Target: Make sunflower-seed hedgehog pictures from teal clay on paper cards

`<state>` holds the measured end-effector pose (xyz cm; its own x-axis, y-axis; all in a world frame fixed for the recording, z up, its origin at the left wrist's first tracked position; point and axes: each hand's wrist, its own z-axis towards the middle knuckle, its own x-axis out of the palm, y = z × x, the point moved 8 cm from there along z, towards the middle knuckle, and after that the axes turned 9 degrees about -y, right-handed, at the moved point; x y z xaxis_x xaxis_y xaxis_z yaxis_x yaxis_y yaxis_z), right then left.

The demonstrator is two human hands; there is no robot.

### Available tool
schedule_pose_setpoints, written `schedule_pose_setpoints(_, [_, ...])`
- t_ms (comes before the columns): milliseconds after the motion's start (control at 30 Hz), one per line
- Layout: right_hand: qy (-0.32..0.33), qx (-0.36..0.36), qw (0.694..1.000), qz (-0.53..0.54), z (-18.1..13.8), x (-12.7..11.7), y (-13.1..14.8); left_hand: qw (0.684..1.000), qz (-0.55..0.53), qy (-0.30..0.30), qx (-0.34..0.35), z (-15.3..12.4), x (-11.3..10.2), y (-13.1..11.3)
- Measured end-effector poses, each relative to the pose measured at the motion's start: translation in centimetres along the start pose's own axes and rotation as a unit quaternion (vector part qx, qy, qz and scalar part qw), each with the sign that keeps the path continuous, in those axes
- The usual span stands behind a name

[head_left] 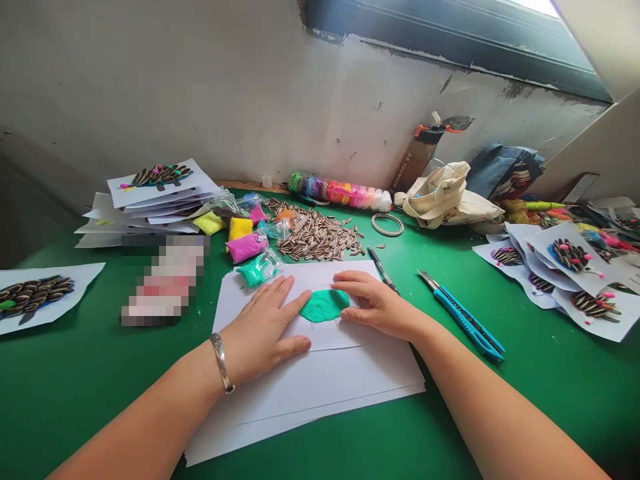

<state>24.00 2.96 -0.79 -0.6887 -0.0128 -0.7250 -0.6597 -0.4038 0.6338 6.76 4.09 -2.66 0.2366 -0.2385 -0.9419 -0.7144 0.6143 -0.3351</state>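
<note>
A flattened oval of green modelling clay point(324, 306) lies on a white paper sheet point(330, 370) atop a small stack. Short pen lines show just below the clay. My left hand point(270, 327), with a silver bracelet at its wrist, rests flat on the paper, fingers spread, its index fingertip at the clay's left edge. From the right, my right hand point(373, 303) touches the clay's edge, thumb and fingers apart on either side of its right end. An opened bag of green clay point(260, 268) sits just beyond my left fingers.
Behind the paper are sunflower seeds point(320, 233), bagged clay point(247, 247) and a tape roll point(387, 225). A pen point(383, 270) and a blue utility knife point(463, 317) lie to the right. Seed pictures point(155, 190) are piled left, with more pictures point(570, 267) right. A bottle point(417, 157) stands near the wall.
</note>
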Motion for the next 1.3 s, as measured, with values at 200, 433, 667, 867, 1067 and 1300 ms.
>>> schedule_pose_setpoints(200, [-0.013, -0.021, 1.000, -0.012, 0.3, -0.2, 0.0, 1.000, 0.008, 0.001, 0.004, 0.1, 0.0, -0.1])
schedule_pose_setpoints(433, [0.011, 0.010, 1.000, 0.019, -0.1, -0.3, -1.1, 1.000, 0.018, 0.023, -0.002, 0.1, 0.1, -0.1])
schedule_pose_setpoints(667, [0.015, 0.015, 1.000, 0.019, 0.0, -0.2, -1.6, 1.000, 0.006, 0.017, -0.008, 0.1, 0.0, -0.2])
schedule_pose_setpoints(867, [0.000, -0.003, 1.000, 0.002, 0.1, -0.5, -1.6, 1.000, 0.004, 0.013, -0.009, 0.1, -0.1, -0.2])
schedule_pose_setpoints(1067, [0.007, 0.005, 1.000, 0.017, 0.0, -0.5, -2.0, 1.000, 0.005, 0.003, -0.003, 0.1, 0.0, 0.0])
schedule_pose_setpoints(1300, [0.012, 0.012, 1.000, 0.022, 0.0, -0.6, -2.3, 1.000, 0.006, -0.010, 0.003, 0.1, 0.1, 0.1])
